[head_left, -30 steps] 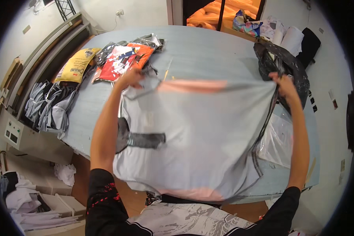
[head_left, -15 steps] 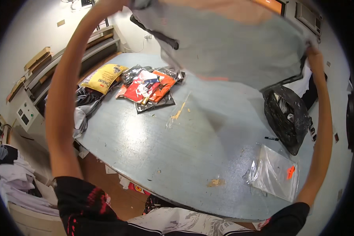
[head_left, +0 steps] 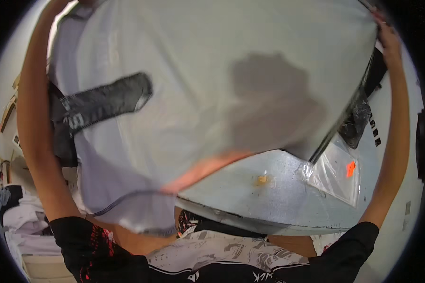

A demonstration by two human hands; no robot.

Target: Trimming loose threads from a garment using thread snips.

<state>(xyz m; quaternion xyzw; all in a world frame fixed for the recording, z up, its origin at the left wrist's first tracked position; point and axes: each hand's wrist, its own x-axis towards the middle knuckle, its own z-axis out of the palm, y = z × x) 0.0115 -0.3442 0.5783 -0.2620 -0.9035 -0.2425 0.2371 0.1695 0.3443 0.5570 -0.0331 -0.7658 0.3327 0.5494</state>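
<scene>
Clear plastic bag (head_left: 335,177) with orange mark on blue-grey table (head_left: 269,207) — clothes pile (head_left: 14,221) lower left.

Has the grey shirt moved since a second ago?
Yes. The grey shirt was spread flat on the table; both arms have since raised it off the tabletop, up toward the camera.

The person's wearing a black short-sleeved top, sleeves ending above the elbows, forearms bare. The left sleeve (head_left: 87,240) has a scattered red print across the black fabric, kind of speckled or splattered. The right sleeve (head_left: 352,247) looks plain black from here. Lower down at the front there's a patterned piece of clothing (head_left: 231,252) in pale grey and white with a brushy, leaf-like print, and below it a black band with white lettering along the bottom edge. No watch, rings or gloves show on either arm.
</scene>
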